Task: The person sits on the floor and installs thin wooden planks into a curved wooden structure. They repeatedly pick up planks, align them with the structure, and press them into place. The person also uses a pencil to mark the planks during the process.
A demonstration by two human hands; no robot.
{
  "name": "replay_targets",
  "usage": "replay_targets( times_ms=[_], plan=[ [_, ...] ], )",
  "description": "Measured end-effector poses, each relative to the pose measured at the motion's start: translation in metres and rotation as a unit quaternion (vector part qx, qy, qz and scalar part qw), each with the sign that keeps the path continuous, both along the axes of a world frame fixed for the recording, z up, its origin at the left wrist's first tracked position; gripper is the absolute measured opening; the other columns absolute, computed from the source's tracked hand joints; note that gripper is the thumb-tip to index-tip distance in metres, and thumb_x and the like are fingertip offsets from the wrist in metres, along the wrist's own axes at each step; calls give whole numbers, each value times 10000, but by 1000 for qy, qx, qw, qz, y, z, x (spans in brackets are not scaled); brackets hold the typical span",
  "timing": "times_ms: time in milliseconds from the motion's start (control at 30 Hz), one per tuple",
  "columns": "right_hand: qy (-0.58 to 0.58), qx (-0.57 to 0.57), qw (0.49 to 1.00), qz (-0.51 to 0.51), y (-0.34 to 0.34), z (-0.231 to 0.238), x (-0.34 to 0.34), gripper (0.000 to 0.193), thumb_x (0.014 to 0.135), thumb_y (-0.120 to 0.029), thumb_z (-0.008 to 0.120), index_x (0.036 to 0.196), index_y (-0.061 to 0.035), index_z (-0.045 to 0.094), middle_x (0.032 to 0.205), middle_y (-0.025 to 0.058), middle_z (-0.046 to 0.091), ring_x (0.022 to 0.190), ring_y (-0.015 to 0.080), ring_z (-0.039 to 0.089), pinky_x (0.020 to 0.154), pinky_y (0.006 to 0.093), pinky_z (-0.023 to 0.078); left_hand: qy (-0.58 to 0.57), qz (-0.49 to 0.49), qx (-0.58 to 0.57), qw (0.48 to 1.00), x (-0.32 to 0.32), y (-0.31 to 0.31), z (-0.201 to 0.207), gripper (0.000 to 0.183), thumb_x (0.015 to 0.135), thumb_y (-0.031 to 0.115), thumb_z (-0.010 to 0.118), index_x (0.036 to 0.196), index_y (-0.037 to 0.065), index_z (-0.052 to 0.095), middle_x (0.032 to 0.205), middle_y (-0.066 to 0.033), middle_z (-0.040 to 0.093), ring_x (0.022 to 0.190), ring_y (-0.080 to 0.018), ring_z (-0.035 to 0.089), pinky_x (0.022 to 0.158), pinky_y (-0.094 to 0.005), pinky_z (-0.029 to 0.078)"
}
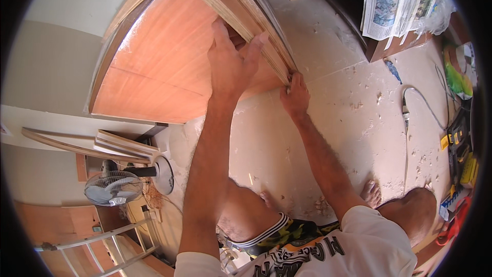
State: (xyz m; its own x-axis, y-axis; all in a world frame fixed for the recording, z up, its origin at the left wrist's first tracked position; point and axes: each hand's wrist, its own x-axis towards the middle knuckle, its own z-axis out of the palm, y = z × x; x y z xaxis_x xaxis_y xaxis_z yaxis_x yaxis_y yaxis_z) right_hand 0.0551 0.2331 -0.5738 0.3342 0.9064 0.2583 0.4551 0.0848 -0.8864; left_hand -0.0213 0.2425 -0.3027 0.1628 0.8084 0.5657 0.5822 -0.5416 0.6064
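Note:
Several large reddish-brown plywood sheets (pixel 164 66) lean upright against a pale wall. My left hand (pixel 230 61) grips the front edge of the outermost sheet, thumb on one side and fingers wrapped over the layered edge (pixel 241 18). Lower down, my right hand (pixel 294 97) pinches the bottom corner of the same stack where it meets the dusty floor (pixel 348 118). Both forearms reach up from the lower edge. My bare feet (pixel 371 192) stand on the floor below.
A standing fan (pixel 115 184) and stacked wood strips (pixel 118 143) sit at the left, with a metal ladder (pixel 102 241) below them. A folded newspaper (pixel 394 2) lies on a dark box at top right. A cable (pixel 410 107) and yellow tools (pixel 458 149) lie along the right.

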Motion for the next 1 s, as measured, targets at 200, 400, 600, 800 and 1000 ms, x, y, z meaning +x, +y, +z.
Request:
replay_targets(
  times_ms=[200, 400, 600, 800, 1000],
  plan=[
    [6, 1, 1000, 2, -1, -1, 1, 359, 840, -117, 679, 1164, -111, 525, 1227, 94, 632, 1110, 375, 652, 866, 535, 569, -1, -2, -3, 1000, 0, 0, -2, 612, 950, 185, 783, 1335, -69, 381, 1175, -241, 684, 1018, -281, 735, 882, -372, 618],
    [9, -9, 1000, 2, -1, -1, 2, 358, 845, -106, 664, 1175, -102, 527, 1220, 97, 641, 1111, 377, 653, 879, 528, 569, -7, -6, -6, 1000, 1, 1, -2, 614, 945, 194, 792, 1324, -61, 382, 1179, -239, 687, 1023, -285, 736, 885, -374, 620],
    [20, -16, 1000, 5, -3, 3, 3, 365, 844, -101, 658, 1187, -102, 534, 1212, 100, 647, 1108, 374, 657, 888, 523, 568, 1, -8, 0, 1000, -1, 2, -3, 633, 938, 202, 803, 1324, -62, 377, 1177, -238, 689, 1018, -290, 739, 888, -374, 623],
    [23, -18, 1000, 4, -3, -2, 4, 364, 836, -111, 663, 1180, -110, 544, 1178, 106, 659, 1101, 373, 661, 880, 525, 566, 10, -2, -6, 1000, 1, 1, 0, 599, 935, 200, 808, 1277, -56, 388, 1170, -229, 691, 1020, -285, 741, 879, -370, 627],
    [16, -29, 999, 8, -2, -4, 4, 357, 824, -126, 674, 1159, -127, 550, 1160, 101, 660, 1084, 377, 664, 864, 535, 562, 3, 1, -11, 1000, 2, 0, 0, 581, 931, 197, 812, 1254, -54, 400, 1162, -220, 694, 1027, -275, 740, 879, -359, 622]
  ],
)
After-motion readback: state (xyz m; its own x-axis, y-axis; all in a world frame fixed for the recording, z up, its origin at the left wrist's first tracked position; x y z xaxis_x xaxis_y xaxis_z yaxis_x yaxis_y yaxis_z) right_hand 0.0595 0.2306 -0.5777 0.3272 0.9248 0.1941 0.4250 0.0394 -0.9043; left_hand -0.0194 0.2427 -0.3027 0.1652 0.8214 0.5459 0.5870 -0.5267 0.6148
